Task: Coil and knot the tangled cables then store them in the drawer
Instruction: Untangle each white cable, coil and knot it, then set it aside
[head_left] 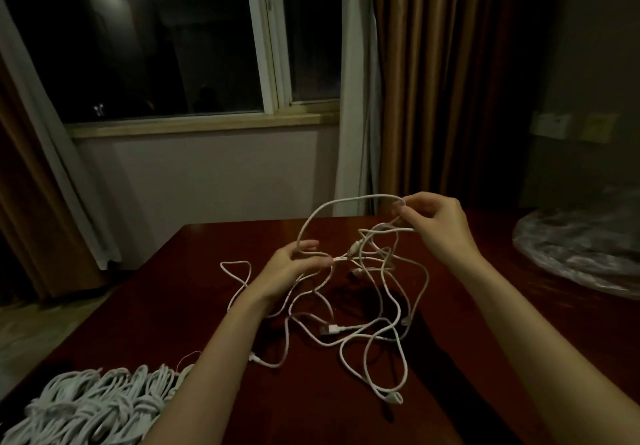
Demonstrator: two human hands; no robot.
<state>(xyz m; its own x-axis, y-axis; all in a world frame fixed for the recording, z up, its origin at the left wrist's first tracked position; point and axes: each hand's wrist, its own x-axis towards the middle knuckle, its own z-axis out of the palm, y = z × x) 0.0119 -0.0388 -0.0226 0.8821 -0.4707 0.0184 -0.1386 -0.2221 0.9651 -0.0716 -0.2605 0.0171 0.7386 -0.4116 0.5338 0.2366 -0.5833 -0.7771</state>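
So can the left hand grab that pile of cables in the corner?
Probably yes: the pile lies near the left hand's forearm, nothing between, but the hand holds the tangled cable now.

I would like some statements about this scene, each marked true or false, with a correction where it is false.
1. Both hands hold the white tangled cable. True: the left hand and the right hand each pinch a strand.
2. The whole cable is lifted off the table. False: the upper part is raised, while the lower loops lie on the dark red table top.
3. A pile of coiled cables lies at the near left corner of the table. True.
4. The right hand is lower than the left hand. False: the right hand is raised higher.
5. The window behind the table shows daylight. False: it is dark outside.
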